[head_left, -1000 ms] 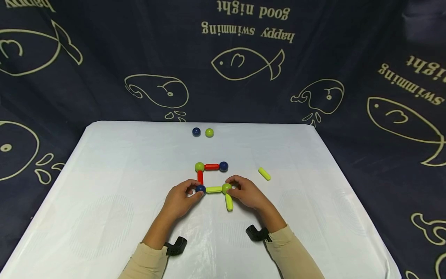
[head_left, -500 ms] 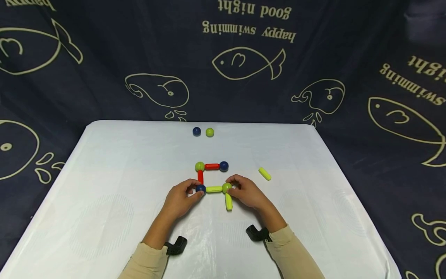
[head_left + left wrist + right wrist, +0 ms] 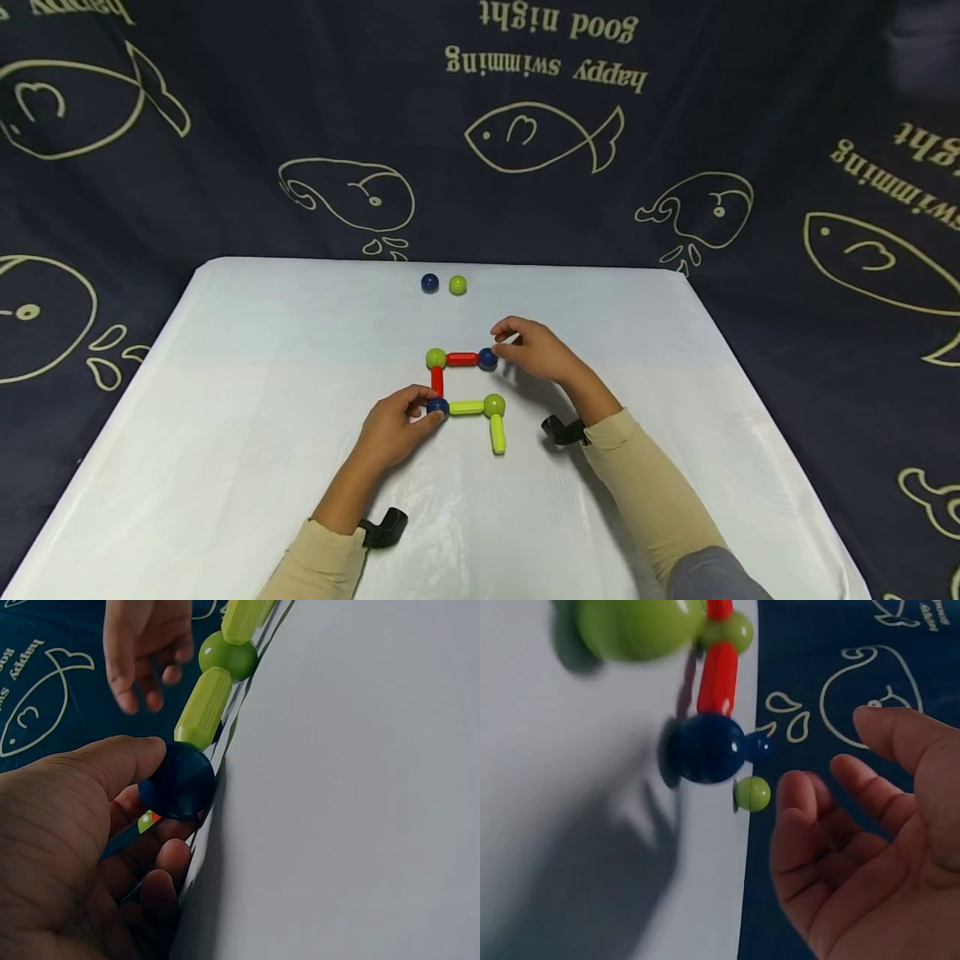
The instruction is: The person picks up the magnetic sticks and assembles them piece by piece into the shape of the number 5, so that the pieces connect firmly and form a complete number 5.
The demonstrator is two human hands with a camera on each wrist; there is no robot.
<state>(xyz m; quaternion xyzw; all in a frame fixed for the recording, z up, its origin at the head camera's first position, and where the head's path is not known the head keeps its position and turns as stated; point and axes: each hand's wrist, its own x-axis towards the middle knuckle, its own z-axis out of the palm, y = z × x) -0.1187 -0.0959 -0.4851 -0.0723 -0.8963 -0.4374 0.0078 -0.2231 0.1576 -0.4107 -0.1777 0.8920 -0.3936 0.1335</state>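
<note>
A joined shape of magnetic sticks and balls lies on the white table. My left hand (image 3: 397, 425) pinches its dark blue ball (image 3: 178, 780) at the lower left corner, thumb and fingers on either side. From that ball a red stick (image 3: 437, 381) leads to a green ball (image 3: 436, 358), and another red stick (image 3: 462, 359) to a second blue ball (image 3: 707, 748). A yellow-green stick (image 3: 467, 407) runs right to a green ball (image 3: 494, 405) with one more yellow-green stick (image 3: 498, 434) below it. My right hand (image 3: 538, 350), fingers loosely bent and holding nothing, hovers beside the second blue ball.
Toward the back edge of the table (image 3: 262, 350) sit a loose blue ball (image 3: 430, 283) and a loose green ball (image 3: 457, 285). Behind hangs a dark cloth (image 3: 240, 108) printed with fish.
My right hand has left the lower right green ball and moved away to the upper right blue ball. It now covers where a loose yellow-green stick lay. My left hand stays put.
</note>
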